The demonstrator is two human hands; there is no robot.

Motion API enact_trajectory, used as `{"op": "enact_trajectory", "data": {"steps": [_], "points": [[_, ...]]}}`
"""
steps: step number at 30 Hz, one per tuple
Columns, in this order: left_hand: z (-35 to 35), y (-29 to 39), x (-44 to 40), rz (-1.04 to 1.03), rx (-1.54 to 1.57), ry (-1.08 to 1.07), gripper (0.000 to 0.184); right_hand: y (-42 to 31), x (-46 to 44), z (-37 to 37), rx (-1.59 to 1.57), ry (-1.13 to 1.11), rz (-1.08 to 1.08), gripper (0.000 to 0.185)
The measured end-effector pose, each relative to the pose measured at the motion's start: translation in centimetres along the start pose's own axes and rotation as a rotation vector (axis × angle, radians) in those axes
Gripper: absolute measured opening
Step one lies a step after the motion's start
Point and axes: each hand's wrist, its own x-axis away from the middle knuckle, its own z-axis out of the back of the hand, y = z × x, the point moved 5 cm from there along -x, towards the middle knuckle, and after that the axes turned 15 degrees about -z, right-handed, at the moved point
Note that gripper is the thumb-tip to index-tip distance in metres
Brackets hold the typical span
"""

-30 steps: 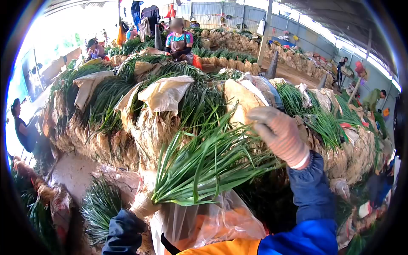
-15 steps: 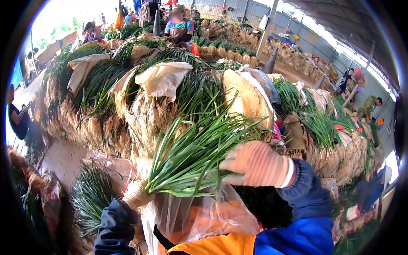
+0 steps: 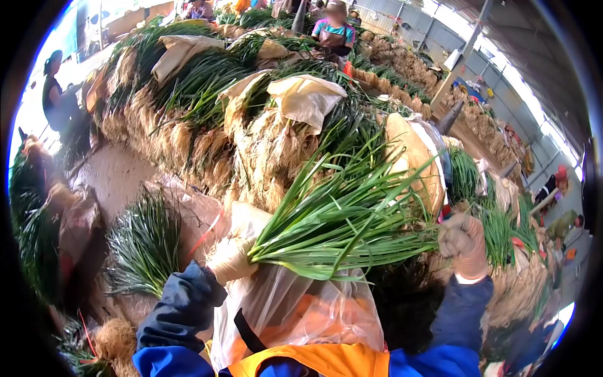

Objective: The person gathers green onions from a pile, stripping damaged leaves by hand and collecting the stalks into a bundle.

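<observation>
My gloved left hand (image 3: pixel 231 259) is wrapped round the base of a bunch of long green leaves (image 3: pixel 339 232), just above the clear plastic apron over my lap. The leaves fan out to the right. At their tips is my gloved right hand (image 3: pixel 463 244), its fingers curled closed on the ends of some leaves. Below the bunch lies the clear plastic (image 3: pixel 301 314), with orange showing through it.
A long heap of rooted green plants (image 3: pixel 195 88) runs across ahead, partly covered by a pale sack (image 3: pixel 306 99). A separate bundle (image 3: pixel 144 245) rests at the left. A person (image 3: pixel 334 28) sits behind the heap; another person (image 3: pixel 55 94) is at the far left.
My right hand has moved right along the leaves to their tips and its fingers have closed. My left hand still grips the base. The view has tilted and shifted.
</observation>
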Motion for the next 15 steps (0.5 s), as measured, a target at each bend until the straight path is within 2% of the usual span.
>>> {"op": "enact_trajectory", "data": {"steps": [1,3,4,5,7,9,11,13,14,15], "points": [[-0.1,-0.2,0.1,-0.009,-0.014,0.002,0.032,0.5,0.2,1.8,0.27,0.002,-0.105,0.008],[-0.2,-0.2,0.1,-0.021,-0.012,0.009,0.032,2.6,-0.1,4.0,0.96,0.299,0.249,0.014],[0.4,0.3,-0.1,-0.032,-0.043,0.017,0.029,2.3,0.5,4.3,1.518,0.448,0.225,0.022],[0.5,0.6,-0.2,-0.043,-0.072,0.018,0.027,1.4,1.4,4.0,1.475,0.631,0.448,0.03],[0.4,0.8,-0.6,-0.049,-0.095,0.02,0.026,-0.6,2.7,1.7,0.686,0.522,0.276,0.034],[0.3,1.4,-1.1,0.048,-0.246,-0.046,0.023,-3.4,3.8,-4.6,0.805,0.294,0.555,0.039],[0.4,1.4,-0.9,-0.038,-0.148,0.052,0.021,-3.6,2.1,-11.9,1.101,0.062,0.674,0.035],[0.9,1.6,-0.4,0.005,-0.127,0.024,0.021,0.5,-1.1,-14.8,1.433,-0.034,0.656,0.031],[1.1,1.6,0.0,-0.062,-0.186,0.158,0.022,1.9,-2.3,-13.9,1.364,0.034,0.759,0.022],[0.4,1.0,0.7,-0.136,-0.254,0.286,0.024,1.1,-3.8,-16.8,1.337,-0.028,0.84,0.022]]}}
